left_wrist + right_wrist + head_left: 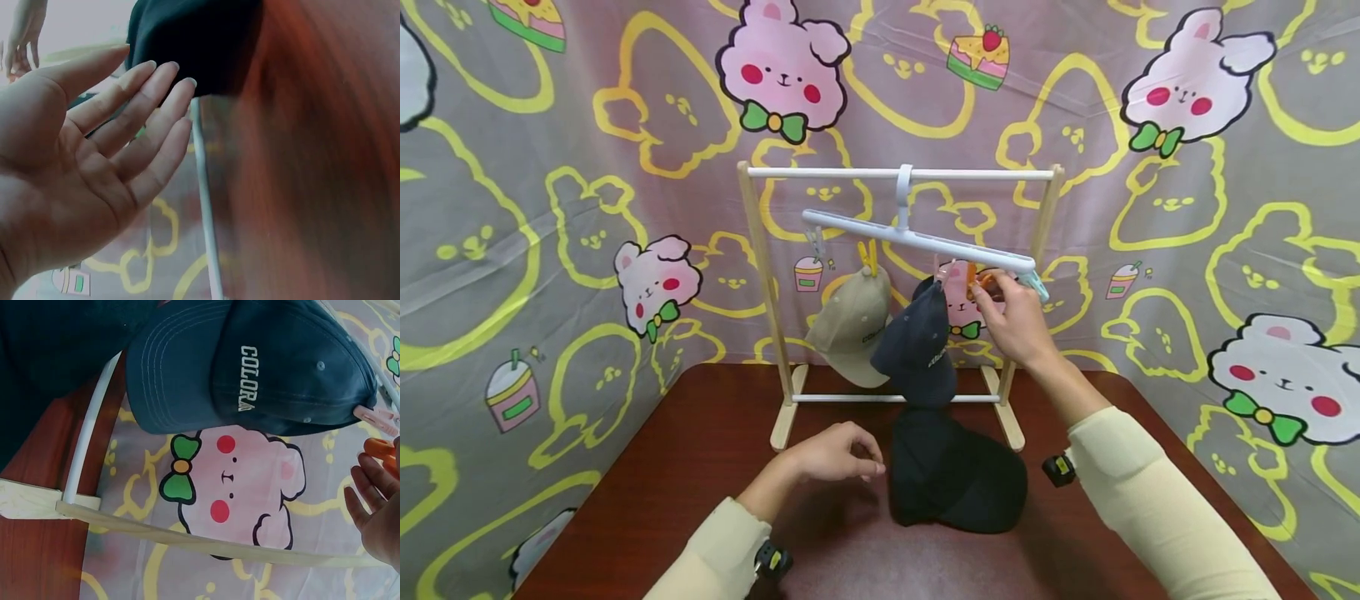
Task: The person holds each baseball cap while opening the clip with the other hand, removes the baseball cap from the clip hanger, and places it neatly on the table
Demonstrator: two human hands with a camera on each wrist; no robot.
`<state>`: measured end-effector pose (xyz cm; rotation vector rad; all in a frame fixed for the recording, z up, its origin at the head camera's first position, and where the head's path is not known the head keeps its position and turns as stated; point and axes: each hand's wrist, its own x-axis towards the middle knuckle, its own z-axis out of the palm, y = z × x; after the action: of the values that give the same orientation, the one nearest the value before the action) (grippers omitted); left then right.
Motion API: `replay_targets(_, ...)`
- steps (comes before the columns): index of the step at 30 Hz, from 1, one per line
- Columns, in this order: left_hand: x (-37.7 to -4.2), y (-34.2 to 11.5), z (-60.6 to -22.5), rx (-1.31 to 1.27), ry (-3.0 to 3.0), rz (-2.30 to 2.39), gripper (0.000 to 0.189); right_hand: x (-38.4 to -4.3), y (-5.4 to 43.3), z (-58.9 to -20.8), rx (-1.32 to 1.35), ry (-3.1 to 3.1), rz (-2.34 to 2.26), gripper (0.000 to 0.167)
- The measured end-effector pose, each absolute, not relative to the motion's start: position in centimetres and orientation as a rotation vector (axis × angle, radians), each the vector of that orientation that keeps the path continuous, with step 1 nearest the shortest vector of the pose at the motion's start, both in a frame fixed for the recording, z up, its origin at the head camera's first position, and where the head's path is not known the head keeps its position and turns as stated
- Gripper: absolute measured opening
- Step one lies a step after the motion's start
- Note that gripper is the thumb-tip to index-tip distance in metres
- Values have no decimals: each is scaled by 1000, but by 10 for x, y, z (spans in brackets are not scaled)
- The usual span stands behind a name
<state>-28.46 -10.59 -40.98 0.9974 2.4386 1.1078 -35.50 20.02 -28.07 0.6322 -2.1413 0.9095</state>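
Note:
My right hand [1018, 317] pinches an orange clothespin [973, 283] under the right part of a pale blue hanger [917, 239]. A navy cap [917, 346] with white lettering hangs just left of it from a pink clothespin [375, 419]. Further left, a beige cap [846, 325] hangs from a yellow clothespin [868, 257]. On the table lies a black cap [958, 475], its brim toward the right. My left hand [838, 452] is beside that cap's left edge, fingers relaxed and holding nothing; its palm shows in the left wrist view.
The hanger tilts down to the right on the white top bar [827, 173] of a wooden-legged rack [762, 275]. A light blue clothespin [1036, 286] is at its right end, a grey one [815, 241] at its left. A patterned curtain [685, 192] stands behind the dark red table [685, 467].

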Motion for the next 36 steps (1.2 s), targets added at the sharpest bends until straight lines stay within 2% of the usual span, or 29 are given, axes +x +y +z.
replay_targets(6, -291, -121, -402, 1042, 2539, 1083, 6, -353, 202, -279, 644, -2132, 925, 23)
replay_targets(20, -301, -132, -392, 959, 2677, 1344, 15, -354, 208, -282, 665, -2121, 931, 22)
replay_targets(36, -311, -131, -368, 896, 2739, 1538, 52, -348, 209, -279, 628, -2133, 813, 16)
